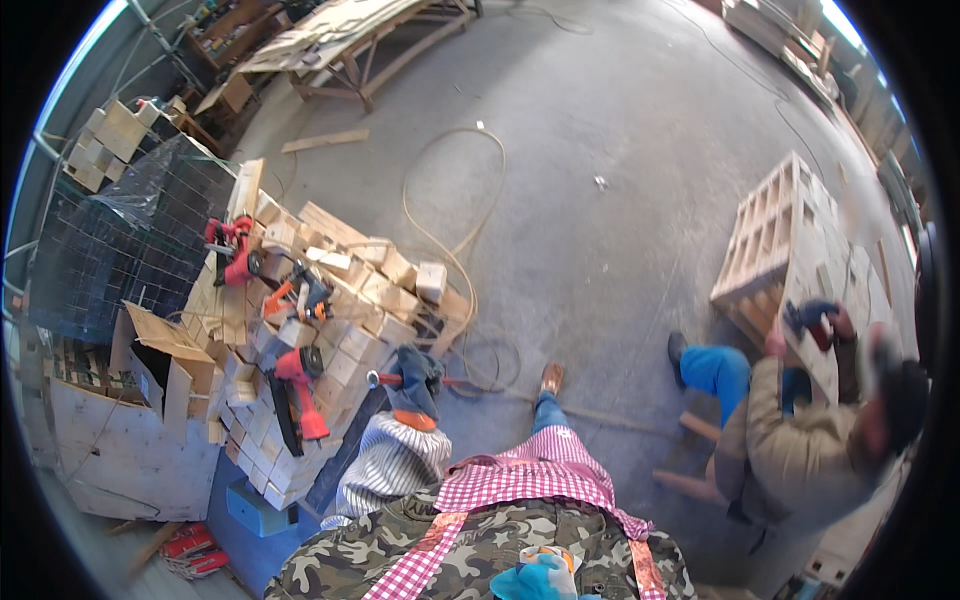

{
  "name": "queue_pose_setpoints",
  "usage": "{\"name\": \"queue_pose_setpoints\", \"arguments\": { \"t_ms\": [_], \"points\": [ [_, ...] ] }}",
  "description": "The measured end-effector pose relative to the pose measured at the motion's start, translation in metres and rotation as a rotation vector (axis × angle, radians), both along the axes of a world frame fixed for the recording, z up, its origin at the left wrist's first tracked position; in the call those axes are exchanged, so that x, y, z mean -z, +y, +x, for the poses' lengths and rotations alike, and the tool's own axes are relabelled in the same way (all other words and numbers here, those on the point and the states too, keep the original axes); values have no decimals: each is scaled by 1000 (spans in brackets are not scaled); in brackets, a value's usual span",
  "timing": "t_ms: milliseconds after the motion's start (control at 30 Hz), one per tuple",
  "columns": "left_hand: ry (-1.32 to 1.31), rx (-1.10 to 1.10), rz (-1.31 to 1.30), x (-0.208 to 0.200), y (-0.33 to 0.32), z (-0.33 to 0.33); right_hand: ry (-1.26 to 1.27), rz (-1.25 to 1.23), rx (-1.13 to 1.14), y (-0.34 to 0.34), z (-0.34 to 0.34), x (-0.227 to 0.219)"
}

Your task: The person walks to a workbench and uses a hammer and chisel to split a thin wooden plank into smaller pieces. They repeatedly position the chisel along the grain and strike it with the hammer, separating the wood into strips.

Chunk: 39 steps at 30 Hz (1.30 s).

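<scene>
My left hand (417, 374), in a dark blue glove with an orange cuff, is closed round a thin red-handled tool (454, 383). A rounded metal end sticks out left of the fist; its exact kind is unclear. The hand is held beside the stack of wood blocks (365, 340). On the stack lie a red and black nail gun (300, 392), an orange and dark power tool (300, 295) and a red power tool (234, 250). My right hand is out of view. A blue, white and orange cloth (536, 576) shows at my chest.
At right a person (810, 440) crouches, holding a power tool (814, 318) at a wooden crate (765, 235). A yellowish hose (488, 215) loops over the floor. At left are an open cardboard box (170, 355) and a wire cage (120, 240); a wooden table (345, 40) stands at the back.
</scene>
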<state>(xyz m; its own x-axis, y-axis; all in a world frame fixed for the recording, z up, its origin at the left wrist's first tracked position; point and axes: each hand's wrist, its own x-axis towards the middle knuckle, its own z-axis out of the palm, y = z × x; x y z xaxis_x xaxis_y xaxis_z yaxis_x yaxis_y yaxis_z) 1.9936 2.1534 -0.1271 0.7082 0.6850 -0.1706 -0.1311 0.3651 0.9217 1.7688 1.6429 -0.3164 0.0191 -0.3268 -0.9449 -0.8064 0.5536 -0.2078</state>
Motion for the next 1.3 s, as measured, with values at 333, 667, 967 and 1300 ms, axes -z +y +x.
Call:
{"name": "queue_pose_setpoints", "arguments": {
  "t_ms": [333, 667, 967, 1300],
  "points": [
    [118, -345, -106, -16, 22, 188, -307, -231, -526, 31, 487, -9],
    [47, -498, -191, 35, 108, 415, -479, 163, -746, 190, 799, -17],
    [-62, -432, 46, 0, 176, 622, 141, 39, -405, 108, 834, 88],
    [-6, -686, 17, -10, 244, 794, 128, 123, -620, 195, 1195, 92]
  ]
}}
